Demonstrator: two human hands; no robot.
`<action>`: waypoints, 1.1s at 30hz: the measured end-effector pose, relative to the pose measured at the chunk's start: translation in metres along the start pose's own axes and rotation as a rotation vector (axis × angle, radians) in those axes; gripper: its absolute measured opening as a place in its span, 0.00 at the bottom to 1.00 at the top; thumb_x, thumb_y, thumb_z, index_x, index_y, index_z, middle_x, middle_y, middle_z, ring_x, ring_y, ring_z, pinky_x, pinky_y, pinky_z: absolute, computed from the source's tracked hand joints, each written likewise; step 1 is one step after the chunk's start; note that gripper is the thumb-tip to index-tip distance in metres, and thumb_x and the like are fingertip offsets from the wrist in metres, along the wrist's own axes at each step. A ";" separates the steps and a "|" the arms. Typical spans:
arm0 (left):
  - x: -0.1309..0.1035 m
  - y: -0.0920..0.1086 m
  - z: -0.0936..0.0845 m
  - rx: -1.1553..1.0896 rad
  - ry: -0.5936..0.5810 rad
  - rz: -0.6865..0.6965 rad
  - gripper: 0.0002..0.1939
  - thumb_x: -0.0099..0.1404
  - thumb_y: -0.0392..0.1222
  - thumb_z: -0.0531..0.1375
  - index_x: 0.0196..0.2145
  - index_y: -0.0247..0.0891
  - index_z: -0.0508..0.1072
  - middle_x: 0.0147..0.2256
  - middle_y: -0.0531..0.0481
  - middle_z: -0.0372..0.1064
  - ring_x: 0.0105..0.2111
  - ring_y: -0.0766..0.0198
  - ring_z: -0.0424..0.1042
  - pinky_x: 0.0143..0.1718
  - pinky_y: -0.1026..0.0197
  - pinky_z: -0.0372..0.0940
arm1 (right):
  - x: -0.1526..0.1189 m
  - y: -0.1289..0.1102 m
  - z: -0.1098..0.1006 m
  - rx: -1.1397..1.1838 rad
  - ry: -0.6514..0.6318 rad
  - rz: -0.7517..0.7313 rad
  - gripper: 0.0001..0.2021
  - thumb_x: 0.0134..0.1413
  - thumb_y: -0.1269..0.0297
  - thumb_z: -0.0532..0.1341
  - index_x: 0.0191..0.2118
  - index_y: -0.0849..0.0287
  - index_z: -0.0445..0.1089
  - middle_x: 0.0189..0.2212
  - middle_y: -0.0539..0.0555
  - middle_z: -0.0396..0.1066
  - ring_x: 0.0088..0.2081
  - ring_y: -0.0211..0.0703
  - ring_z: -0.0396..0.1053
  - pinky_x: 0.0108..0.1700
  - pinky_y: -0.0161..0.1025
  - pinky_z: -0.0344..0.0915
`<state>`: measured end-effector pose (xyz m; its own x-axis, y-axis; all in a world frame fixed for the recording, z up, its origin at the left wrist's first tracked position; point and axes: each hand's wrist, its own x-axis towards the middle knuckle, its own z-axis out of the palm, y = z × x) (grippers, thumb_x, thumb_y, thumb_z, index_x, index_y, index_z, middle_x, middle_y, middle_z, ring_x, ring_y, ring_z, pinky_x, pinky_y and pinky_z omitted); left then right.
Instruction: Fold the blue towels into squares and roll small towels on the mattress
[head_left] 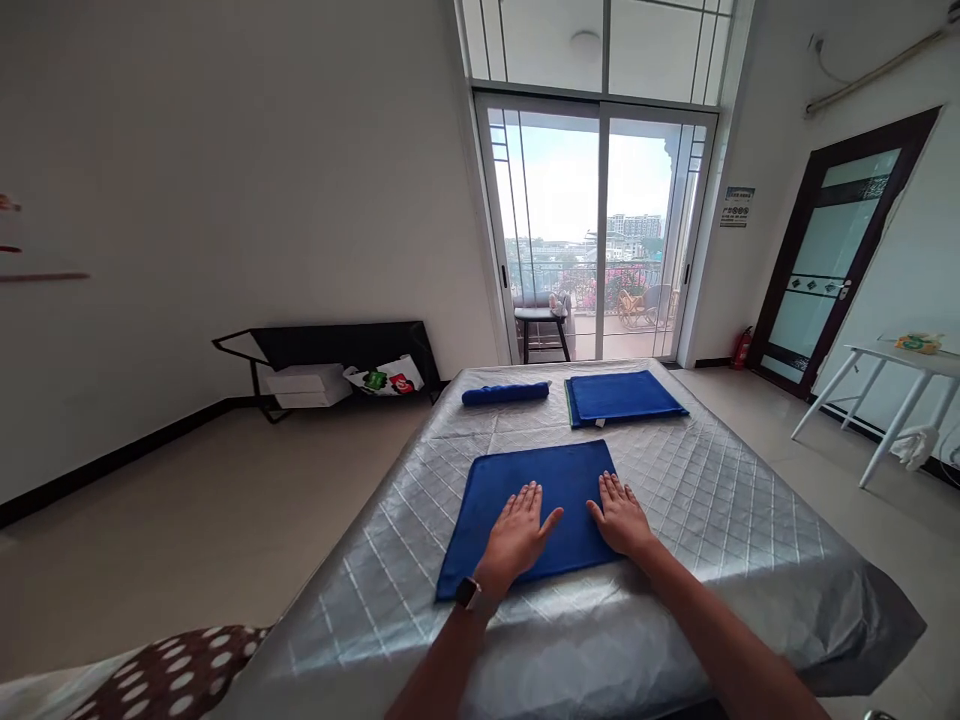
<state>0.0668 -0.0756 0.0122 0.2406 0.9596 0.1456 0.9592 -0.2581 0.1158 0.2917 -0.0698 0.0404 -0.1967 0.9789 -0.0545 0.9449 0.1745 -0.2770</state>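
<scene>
A blue cloth [574, 490] lies spread flat on the silver quilted table cover [697, 520], close in front of me. My left hand [517, 535] rests palm down on the middle of the cloth, fingers stretched out and thumb apart. Near the cloth's right edge, my right hand [621, 515] lies flat too, its fingers extended. Neither hand grips anything. Farther back on the cover are a rolled blue cloth [506, 394] at the left and a flat stack of blue cloths [626, 397] at the right, with a green edge showing.
A low black rack [345, 350] with a white box [307, 386] stands against the left wall. Behind the table is a glass sliding door [600, 230]. A white stool [900, 362] is at the right, and polka-dot fabric [180, 675] shows at lower left.
</scene>
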 end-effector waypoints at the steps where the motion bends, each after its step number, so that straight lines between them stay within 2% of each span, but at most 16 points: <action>1: 0.015 0.019 0.000 -0.031 0.009 0.046 0.40 0.73 0.62 0.35 0.67 0.29 0.56 0.68 0.37 0.52 0.69 0.49 0.49 0.67 0.46 0.47 | 0.000 0.000 0.002 -0.001 0.005 -0.001 0.35 0.69 0.49 0.38 0.72 0.68 0.41 0.72 0.59 0.39 0.72 0.44 0.34 0.70 0.45 0.34; 4: 0.045 0.061 0.006 -0.074 -0.011 0.111 0.40 0.73 0.60 0.34 0.68 0.27 0.55 0.68 0.36 0.50 0.69 0.50 0.47 0.68 0.47 0.47 | -0.002 0.000 0.005 -0.008 0.017 -0.013 0.34 0.69 0.51 0.39 0.72 0.69 0.41 0.72 0.60 0.40 0.72 0.45 0.34 0.70 0.46 0.34; 5: 0.049 0.067 0.008 -0.077 -0.023 0.113 0.40 0.73 0.60 0.33 0.68 0.26 0.55 0.68 0.36 0.49 0.69 0.50 0.47 0.68 0.47 0.46 | -0.003 0.000 0.005 -0.012 0.018 -0.015 0.34 0.69 0.52 0.39 0.72 0.69 0.41 0.72 0.60 0.40 0.72 0.45 0.35 0.70 0.46 0.34; 7: 0.051 0.066 0.015 -0.077 -0.032 0.101 0.40 0.73 0.61 0.33 0.68 0.27 0.54 0.69 0.36 0.49 0.69 0.50 0.46 0.68 0.46 0.45 | -0.004 0.000 0.003 -0.017 0.014 -0.009 0.34 0.69 0.52 0.39 0.72 0.69 0.41 0.72 0.60 0.39 0.72 0.45 0.34 0.70 0.46 0.34; 9: 0.044 0.048 0.019 -0.070 -0.022 0.086 0.40 0.73 0.62 0.33 0.68 0.29 0.54 0.69 0.38 0.49 0.70 0.50 0.46 0.68 0.47 0.44 | -0.004 -0.001 0.001 -0.017 0.005 0.000 0.35 0.69 0.50 0.40 0.72 0.69 0.41 0.72 0.59 0.38 0.72 0.44 0.34 0.70 0.45 0.34; 11: 0.031 0.017 0.022 -0.048 -0.010 0.052 0.41 0.72 0.63 0.34 0.69 0.30 0.53 0.69 0.39 0.48 0.70 0.51 0.45 0.68 0.47 0.44 | -0.005 -0.003 -0.002 -0.014 -0.008 0.007 0.36 0.68 0.49 0.40 0.72 0.69 0.40 0.72 0.59 0.36 0.72 0.44 0.33 0.70 0.44 0.33; 15: -0.003 -0.056 0.021 0.018 0.007 -0.111 0.44 0.71 0.65 0.34 0.68 0.24 0.51 0.69 0.34 0.46 0.69 0.49 0.46 0.68 0.45 0.45 | -0.006 -0.004 -0.003 -0.019 -0.027 0.017 0.36 0.69 0.49 0.39 0.72 0.69 0.38 0.72 0.58 0.34 0.72 0.43 0.31 0.70 0.44 0.31; 18: -0.022 -0.092 0.024 0.051 0.063 -0.210 0.45 0.71 0.64 0.34 0.68 0.22 0.52 0.68 0.33 0.48 0.69 0.49 0.48 0.67 0.46 0.48 | -0.004 -0.004 -0.005 -0.044 -0.065 0.016 0.36 0.68 0.48 0.39 0.72 0.69 0.37 0.72 0.59 0.34 0.72 0.44 0.31 0.70 0.46 0.29; 21: -0.029 -0.102 0.028 0.068 0.112 -0.233 0.44 0.70 0.64 0.35 0.67 0.24 0.54 0.68 0.34 0.50 0.69 0.50 0.49 0.67 0.46 0.49 | 0.007 -0.005 -0.014 -0.067 -0.109 0.005 0.36 0.68 0.47 0.38 0.72 0.69 0.39 0.72 0.59 0.36 0.72 0.45 0.31 0.70 0.47 0.28; 27: -0.028 -0.101 0.035 0.091 0.146 -0.192 0.43 0.70 0.63 0.36 0.67 0.26 0.56 0.67 0.33 0.53 0.68 0.48 0.51 0.65 0.45 0.52 | 0.053 -0.010 -0.036 -0.052 -0.047 -0.034 0.34 0.70 0.53 0.36 0.72 0.70 0.40 0.72 0.58 0.36 0.72 0.42 0.31 0.70 0.45 0.30; 30: -0.031 -0.106 0.044 0.112 0.177 -0.172 0.42 0.70 0.64 0.37 0.67 0.27 0.56 0.67 0.34 0.54 0.67 0.48 0.53 0.65 0.45 0.53 | 0.075 -0.007 -0.035 -0.025 -0.045 -0.027 0.34 0.70 0.52 0.36 0.72 0.71 0.40 0.72 0.59 0.36 0.72 0.42 0.32 0.70 0.44 0.31; 33: -0.034 -0.117 0.051 0.134 0.185 -0.170 0.43 0.70 0.65 0.36 0.67 0.27 0.56 0.67 0.34 0.54 0.67 0.49 0.54 0.65 0.45 0.53 | 0.088 -0.002 -0.025 -0.005 -0.044 -0.009 0.35 0.69 0.50 0.38 0.72 0.70 0.41 0.72 0.58 0.36 0.72 0.42 0.32 0.70 0.43 0.32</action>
<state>-0.0457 -0.0720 -0.0564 0.0550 0.9481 0.3131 0.9975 -0.0660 0.0249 0.2788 0.0188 0.0600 -0.2166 0.9717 -0.0945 0.9443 0.1839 -0.2729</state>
